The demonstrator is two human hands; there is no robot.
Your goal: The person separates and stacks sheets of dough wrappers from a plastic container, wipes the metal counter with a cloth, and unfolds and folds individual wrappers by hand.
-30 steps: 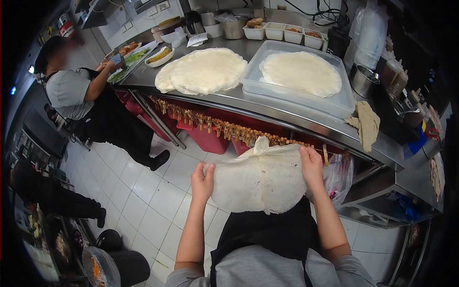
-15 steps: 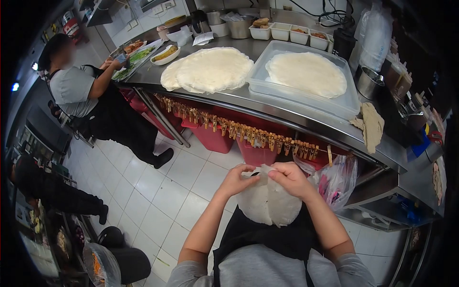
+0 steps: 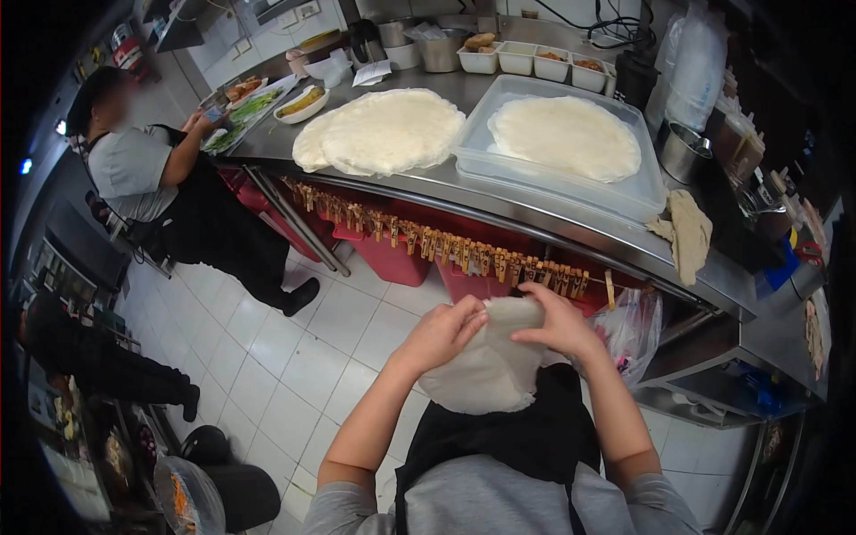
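A thin, pale, round flatbread sheet [image 3: 481, 370] hangs in front of my apron, its upper part folded or doubled over. My left hand [image 3: 444, 334] is closed on its upper left edge, thumb and fingers pinched together. At the upper right side is my right hand [image 3: 562, 323], thumb and fingers spread apart, the thumb lying against the sheet. Large pale rounds [image 3: 383, 134] lie overlapping on the steel counter. Another large round [image 3: 566, 138] rests in a clear plastic tub [image 3: 657, 198].
Clothespins [image 3: 464, 250] line a rail under the counter [image 3: 374, 183], above red bins [image 3: 392, 259]. A cloth [image 3: 688, 236] drapes over the counter edge. Food containers [image 3: 517, 59] stand behind. A co-worker [image 3: 169, 178] stands at left; a bucket [image 3: 236, 495] sits on the tiles.
My hands have moved apart. The right hand has gone from a pinch to spread fingers, and the sheet has shifted slightly left.
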